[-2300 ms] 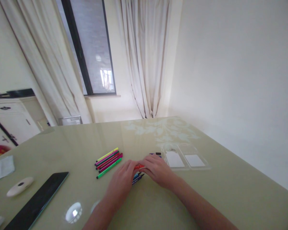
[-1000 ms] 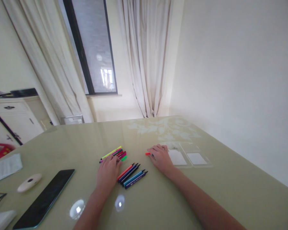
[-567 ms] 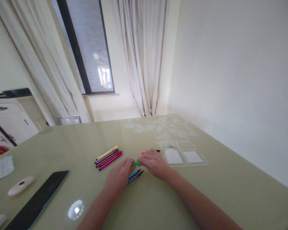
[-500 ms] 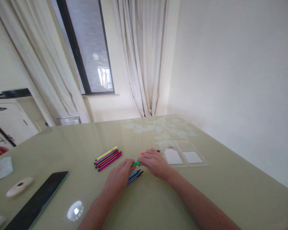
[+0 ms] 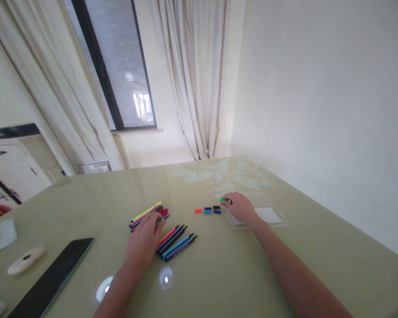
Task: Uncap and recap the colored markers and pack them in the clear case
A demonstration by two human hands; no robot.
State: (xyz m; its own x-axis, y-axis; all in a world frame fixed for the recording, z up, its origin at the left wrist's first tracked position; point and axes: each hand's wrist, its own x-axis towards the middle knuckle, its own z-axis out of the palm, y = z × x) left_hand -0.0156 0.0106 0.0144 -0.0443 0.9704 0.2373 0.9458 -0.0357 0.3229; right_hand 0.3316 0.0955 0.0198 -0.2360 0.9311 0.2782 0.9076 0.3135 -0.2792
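My left hand (image 5: 145, 234) is closed on an uncapped green marker (image 5: 162, 220), its dark tip pointing right, above a bundle of capped markers (image 5: 147, 212) in yellow, pink and red. Between the fingertips of my right hand (image 5: 239, 206) is a small green marker cap (image 5: 223, 200). Below and right of my left hand lie several uncapped markers (image 5: 178, 240), orange, blue and dark, tips to the upper right. Several loose caps (image 5: 207, 212), orange, blue and black, sit in short rows left of my right hand.
A clear plastic case (image 5: 281, 218) with white card inside lies partly under my right hand. At left on the glossy table (image 5: 219, 282) are a dark tablet-like slab (image 5: 53, 276), a pale oval object (image 5: 26, 260) and a folded paper (image 5: 1, 236).
My hands have moved apart, and the green cap is off its marker. The left has gone left with the marker, the right to the upper right with the cap, uncovering the loose caps.
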